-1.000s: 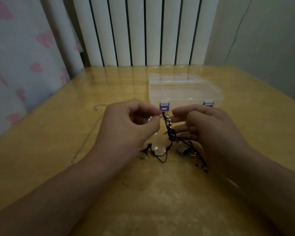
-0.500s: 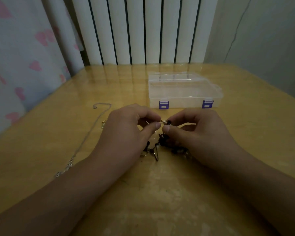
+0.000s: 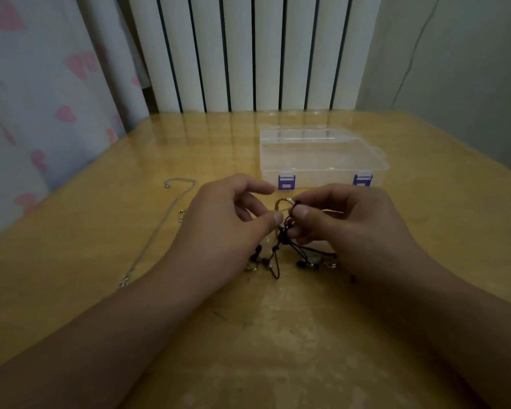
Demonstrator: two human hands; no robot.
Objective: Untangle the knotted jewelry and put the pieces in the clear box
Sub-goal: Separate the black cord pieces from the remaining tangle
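Both hands have pulled a little apart; left hand and right hand each pinch the knotted jewelry between them, cords hanging down; clear box sits shut just behind.

- A glossy yellow-brown wooden desk fills the lower part of the view, its top worn pale in patches near the front.
- A white ribbed radiator with dark vertical gaps stands behind the desk's far edge.
- A pale curtain printed with pink hearts hangs on the left.
- A plain greyish wall rises on the right, with a thin cable running down it.
- The light is dim.
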